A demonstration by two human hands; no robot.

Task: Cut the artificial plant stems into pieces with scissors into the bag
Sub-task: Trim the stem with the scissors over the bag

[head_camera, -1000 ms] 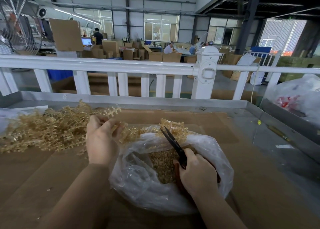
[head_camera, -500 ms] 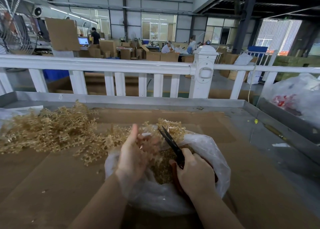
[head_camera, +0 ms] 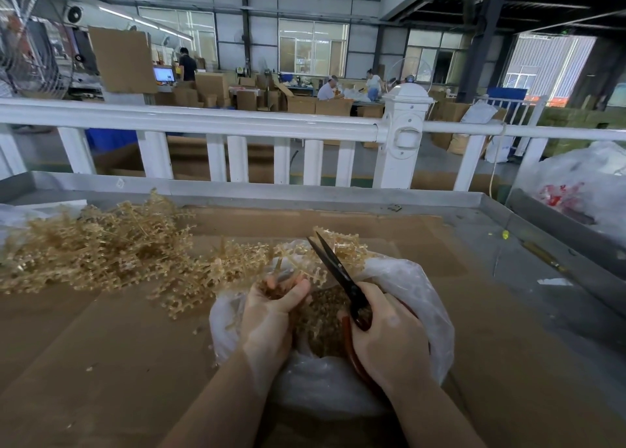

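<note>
Reaching over the bag's mouth, the left hand (head_camera: 267, 315) is curled around a golden stem (head_camera: 288, 271). The scissors (head_camera: 338, 271), black-bladed with red handles, are gripped by the right hand (head_camera: 389, 339), blades slightly parted. Cut pieces are held in the crinkled clear plastic bag (head_camera: 423, 295). Beside it, a pile of spiky stems (head_camera: 101, 244) is spread on the cardboard-covered table (head_camera: 101, 363); a white fence (head_camera: 203, 122) is seen behind.

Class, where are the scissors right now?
In the head view, lower centre-right: the scissors are gripped by the right hand, blades open and pointing up-left over the plastic bag.
</note>
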